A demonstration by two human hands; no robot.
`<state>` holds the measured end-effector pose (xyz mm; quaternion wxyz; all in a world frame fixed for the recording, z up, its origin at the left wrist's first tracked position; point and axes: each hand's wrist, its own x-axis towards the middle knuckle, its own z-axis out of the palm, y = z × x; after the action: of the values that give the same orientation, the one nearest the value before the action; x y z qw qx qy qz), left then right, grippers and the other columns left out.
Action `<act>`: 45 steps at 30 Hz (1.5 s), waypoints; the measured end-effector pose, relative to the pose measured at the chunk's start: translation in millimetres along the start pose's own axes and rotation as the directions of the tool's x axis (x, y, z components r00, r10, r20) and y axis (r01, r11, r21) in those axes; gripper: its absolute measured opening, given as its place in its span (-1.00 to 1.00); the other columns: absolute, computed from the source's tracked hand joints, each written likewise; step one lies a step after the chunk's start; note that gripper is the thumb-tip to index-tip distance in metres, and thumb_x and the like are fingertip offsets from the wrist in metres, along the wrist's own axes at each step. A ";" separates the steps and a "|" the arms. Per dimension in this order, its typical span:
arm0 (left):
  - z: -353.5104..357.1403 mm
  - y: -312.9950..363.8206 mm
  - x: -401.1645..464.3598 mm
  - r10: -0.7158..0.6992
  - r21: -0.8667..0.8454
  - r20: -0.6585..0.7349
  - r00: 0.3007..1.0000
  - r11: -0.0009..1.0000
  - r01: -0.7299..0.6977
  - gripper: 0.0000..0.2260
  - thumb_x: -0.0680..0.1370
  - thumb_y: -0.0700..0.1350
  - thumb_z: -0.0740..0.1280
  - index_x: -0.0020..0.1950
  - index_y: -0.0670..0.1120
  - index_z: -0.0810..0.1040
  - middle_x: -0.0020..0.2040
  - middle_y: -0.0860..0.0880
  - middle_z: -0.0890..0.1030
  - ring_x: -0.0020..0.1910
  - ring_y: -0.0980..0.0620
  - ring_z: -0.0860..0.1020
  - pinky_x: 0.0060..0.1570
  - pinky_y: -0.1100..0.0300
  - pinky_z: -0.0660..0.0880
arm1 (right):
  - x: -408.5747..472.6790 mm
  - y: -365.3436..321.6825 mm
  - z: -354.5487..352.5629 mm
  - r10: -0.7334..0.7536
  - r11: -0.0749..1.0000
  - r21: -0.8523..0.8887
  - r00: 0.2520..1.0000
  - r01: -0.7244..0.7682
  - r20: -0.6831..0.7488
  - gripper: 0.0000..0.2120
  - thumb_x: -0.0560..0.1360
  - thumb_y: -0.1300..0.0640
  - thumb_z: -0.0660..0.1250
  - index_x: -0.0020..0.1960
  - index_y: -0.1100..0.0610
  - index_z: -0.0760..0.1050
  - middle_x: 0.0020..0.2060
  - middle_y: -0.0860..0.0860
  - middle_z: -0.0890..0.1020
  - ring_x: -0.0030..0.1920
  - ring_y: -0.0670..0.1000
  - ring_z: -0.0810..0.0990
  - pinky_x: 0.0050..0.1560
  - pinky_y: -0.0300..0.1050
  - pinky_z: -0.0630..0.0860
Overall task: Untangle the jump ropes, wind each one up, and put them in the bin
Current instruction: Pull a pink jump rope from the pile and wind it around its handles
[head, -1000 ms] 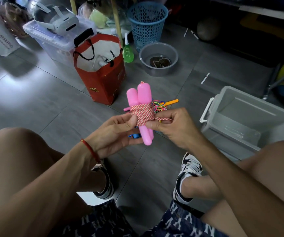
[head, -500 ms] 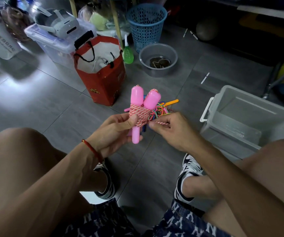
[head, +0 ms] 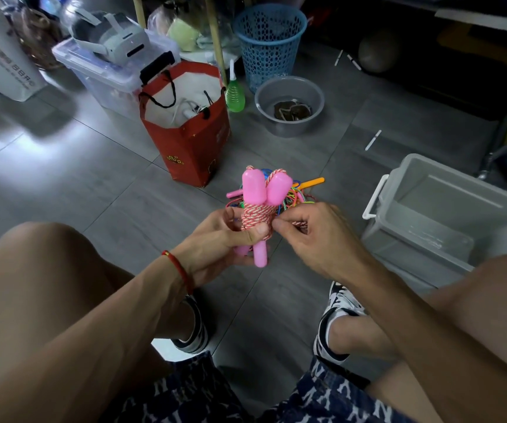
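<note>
A jump rope [head: 257, 216] with two pink handles and a red-and-white cord wound round them is held upright in front of me. My left hand [head: 218, 236] grips the wound bundle, thumb pressed on the coils. My right hand [head: 313, 232] pinches the loose end of the cord just right of the bundle. Behind the bundle a tangle of coloured jump ropes [head: 296, 195] lies on the floor, with an orange handle sticking out to the right. A grey plastic bin [head: 447, 190] stands open on the floor at the right.
A red paper bag [head: 191, 141] stands behind the ropes. Further back are a grey bowl [head: 289, 90], a blue mesh basket [head: 269, 41], a green bottle [head: 234, 93] and a clear lidded box [head: 105, 74] with a headset on top. My knees and shoes frame the grey floor.
The two pink handle tops have spread apart into a V. The bundle has dropped slightly lower in my left hand, and my right hand stays on the cord end.
</note>
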<state>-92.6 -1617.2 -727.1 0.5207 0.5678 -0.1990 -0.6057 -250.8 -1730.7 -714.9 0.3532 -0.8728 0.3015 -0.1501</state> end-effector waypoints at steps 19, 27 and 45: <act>-0.7 3.6 -5.6 -0.067 -0.069 0.048 0.997 0.995 0.070 -0.67 0.54 -0.04 0.38 0.18 -0.25 0.61 0.09 -0.24 0.66 0.04 -0.17 0.67 0.16 -0.17 0.57 | 0.1 -7.2 -5.4 0.063 0.997 0.049 0.997 -0.065 0.042 -0.80 0.54 0.05 0.34 -0.19 -0.01 0.70 -0.45 -0.01 0.60 -0.37 0.01 0.52 -0.21 0.00 0.49; 6.1 6.4 -1.3 0.009 0.039 -0.132 0.991 0.999 -0.004 -0.54 0.46 -0.01 0.43 0.15 -0.36 0.58 0.13 -0.42 0.60 0.08 -0.32 0.61 0.24 -0.43 0.42 | -0.2 -15.8 0.2 -0.107 0.983 -0.152 0.994 0.100 -0.038 -0.79 0.48 0.18 0.35 -0.33 0.15 0.57 -0.51 -0.04 0.30 -0.39 0.06 0.32 -0.32 -0.01 0.24; -2.4 14.8 -6.9 -0.003 -0.031 -0.160 0.987 1.000 -0.002 -0.69 0.63 -0.12 0.27 0.15 -0.37 0.55 -0.06 -0.31 0.61 -0.17 -0.12 0.63 -0.24 0.10 0.63 | 2.8 6.1 -7.9 0.137 0.988 0.082 0.982 -0.127 -0.130 -0.92 0.49 0.16 0.47 -0.09 0.06 0.75 -0.30 0.00 0.73 -0.30 -0.01 0.68 -0.12 -0.01 0.59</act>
<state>-85.8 -1616.1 -712.2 0.5434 0.6065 -0.1473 -0.5614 -254.9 -1740.1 -713.5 0.3731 -0.8250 0.3764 -0.1962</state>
